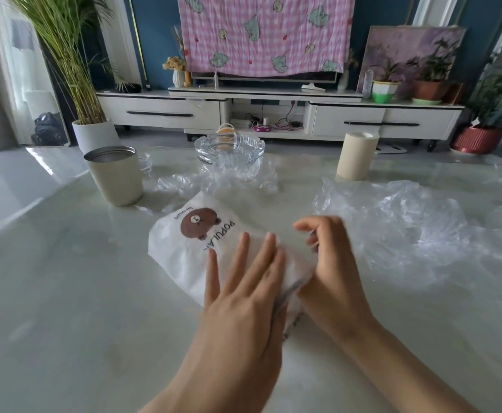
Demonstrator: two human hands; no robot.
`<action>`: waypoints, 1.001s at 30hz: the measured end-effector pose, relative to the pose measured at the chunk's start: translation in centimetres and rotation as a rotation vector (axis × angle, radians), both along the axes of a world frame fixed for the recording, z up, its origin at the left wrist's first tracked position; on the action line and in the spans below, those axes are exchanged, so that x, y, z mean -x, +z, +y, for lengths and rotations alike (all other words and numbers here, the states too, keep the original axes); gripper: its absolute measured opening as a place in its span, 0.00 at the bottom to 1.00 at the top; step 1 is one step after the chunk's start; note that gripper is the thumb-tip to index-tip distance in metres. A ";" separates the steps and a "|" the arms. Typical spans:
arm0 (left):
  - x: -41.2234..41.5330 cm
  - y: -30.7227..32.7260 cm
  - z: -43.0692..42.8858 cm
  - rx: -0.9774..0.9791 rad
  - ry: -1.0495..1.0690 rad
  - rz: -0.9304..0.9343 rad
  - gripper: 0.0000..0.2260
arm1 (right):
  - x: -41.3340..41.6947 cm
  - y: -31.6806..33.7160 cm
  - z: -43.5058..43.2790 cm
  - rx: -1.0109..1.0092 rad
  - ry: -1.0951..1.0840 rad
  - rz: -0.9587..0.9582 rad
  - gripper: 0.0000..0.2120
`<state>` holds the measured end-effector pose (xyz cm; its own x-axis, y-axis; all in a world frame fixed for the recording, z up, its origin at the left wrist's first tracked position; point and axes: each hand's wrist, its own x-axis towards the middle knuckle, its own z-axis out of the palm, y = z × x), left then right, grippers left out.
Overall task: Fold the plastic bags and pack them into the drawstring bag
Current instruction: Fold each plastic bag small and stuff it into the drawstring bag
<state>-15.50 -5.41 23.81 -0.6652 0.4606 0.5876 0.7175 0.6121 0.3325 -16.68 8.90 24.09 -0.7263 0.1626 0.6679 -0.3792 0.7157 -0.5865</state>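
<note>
- Hands close together, almost touching, low over the near right part of the drawstring bag [190, 257].
- Presses the left hand [244, 281] flat on the cloth, fingers straight and slightly spread, tips pointing away toward the printed lettering.
- Sets the right hand [330, 257] at the bag's right edge, fingers curled inward, thumb reaching to the far side. Blurred, so cannot tell whether cloth is pinched or only touched.
- Lies flat on the pale marble table [65, 293], partly under both hands, the far left end bare and free.
- Looks white and faintly crinkled. Carries a brown bear face and dark letters reading POPULA, the rest covered by the left fingertips, all upside down from the head view.
- Shows a grey cord [291, 290] at the near edge, in the narrow gap between the two hands.
- Crumpled clear plastic bag [392, 228] spread loosely on the table, just beside the right hand on its outer side.
- Second plastic bag [214, 183], also clear and rumpled, beyond the drawstring bag and touching the foot of a glass bowl [229, 150].
- Beige cup [115, 177] upright at the far left, near the bag's far corner. Beige roll [357, 156] upright at the far right, well apart from both hands.
</note>
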 end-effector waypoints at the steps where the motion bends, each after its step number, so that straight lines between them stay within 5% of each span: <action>1: 0.1 -0.3 0.1 0.068 0.014 0.055 0.22 | 0.2 0.1 -0.3 0.103 0.087 -0.132 0.07; 4: 1.2 -1.0 0.0 0.196 0.067 0.121 0.28 | 1.2 -0.2 -1.7 0.313 0.235 -0.345 0.05; 6: 2.2 -1.0 -1.4 0.202 0.152 0.100 0.29 | 2.8 0.8 -2.7 0.204 0.321 -0.454 0.02; 9: 3.4 -0.6 -3.1 0.332 0.336 -0.040 0.29 | 5.1 2.8 -3.6 0.069 0.476 -0.680 0.14; 12: 4.6 0.8 -5.7 0.418 0.557 -0.174 0.28 | 8.0 3.4 -4.6 0.060 0.295 -0.594 0.19; 16: 8.7 1.1 -8.6 0.399 0.847 -0.247 0.28 | 12.9 1.9 -6.9 -0.348 -0.023 -0.496 0.19; 22: 10.0 1.0 -7.9 -0.105 0.630 -0.018 0.22 | 17.8 0.8 -7.4 -0.604 -0.194 -0.612 0.27; 25: 9.3 1.0 -6.6 -0.243 0.431 0.114 0.17 | 16.6 1.2 -6.5 -0.600 -0.189 -0.417 0.23; 30: 8.3 1.2 -5.0 -0.493 0.251 -0.034 0.18 | 7.0 2.5 -4.3 -0.461 0.076 -0.027 0.08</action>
